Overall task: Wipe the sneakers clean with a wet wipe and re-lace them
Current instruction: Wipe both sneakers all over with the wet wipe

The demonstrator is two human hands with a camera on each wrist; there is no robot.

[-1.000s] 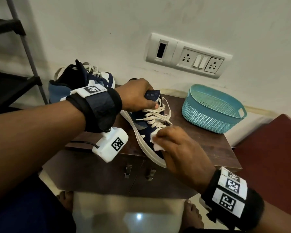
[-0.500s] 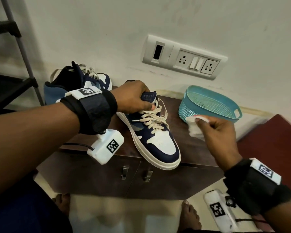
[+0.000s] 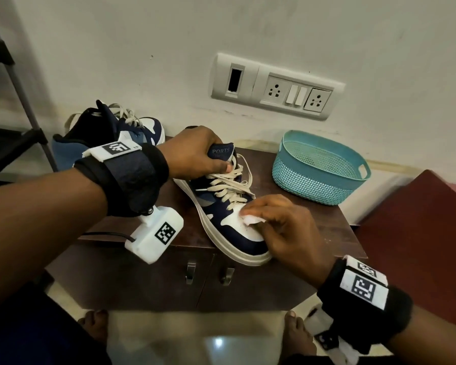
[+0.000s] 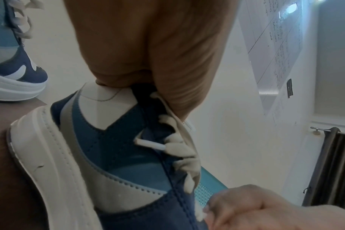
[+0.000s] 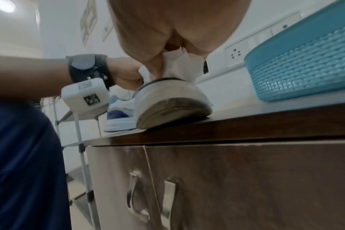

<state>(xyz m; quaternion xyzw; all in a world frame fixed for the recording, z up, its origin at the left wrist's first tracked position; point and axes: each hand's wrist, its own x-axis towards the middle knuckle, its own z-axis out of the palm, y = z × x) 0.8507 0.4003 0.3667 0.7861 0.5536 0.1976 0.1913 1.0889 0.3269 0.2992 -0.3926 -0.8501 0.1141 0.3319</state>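
A navy and white sneaker (image 3: 223, 214) with cream laces (image 3: 228, 184) lies on the dark wooden cabinet top (image 3: 324, 219), its toe over the front edge. My left hand (image 3: 195, 154) grips its tongue and collar from above. My right hand (image 3: 279, 222) holds a crumpled white wet wipe (image 3: 252, 220) and presses it on the white toe panel. In the right wrist view the wipe (image 5: 179, 65) sits bunched between my fingers above the sneaker's toe (image 5: 173, 101). The left wrist view has the sneaker's side (image 4: 118, 155) and laces (image 4: 179, 149). A second sneaker (image 3: 108, 133) stands behind, at the back left.
A teal plastic basket (image 3: 319, 167) stands at the cabinet's back right. A switch and socket panel (image 3: 274, 86) is on the wall behind. A dark metal rack (image 3: 8, 106) stands at the left. Two cabinet door handles (image 3: 208, 272) hang below the top. My bare feet (image 3: 298, 335) are on the floor.
My right hand has come back from beside the teal basket with the wipe and now presses it on the sneaker's toe. The left hand has kept its grip on the tongue.
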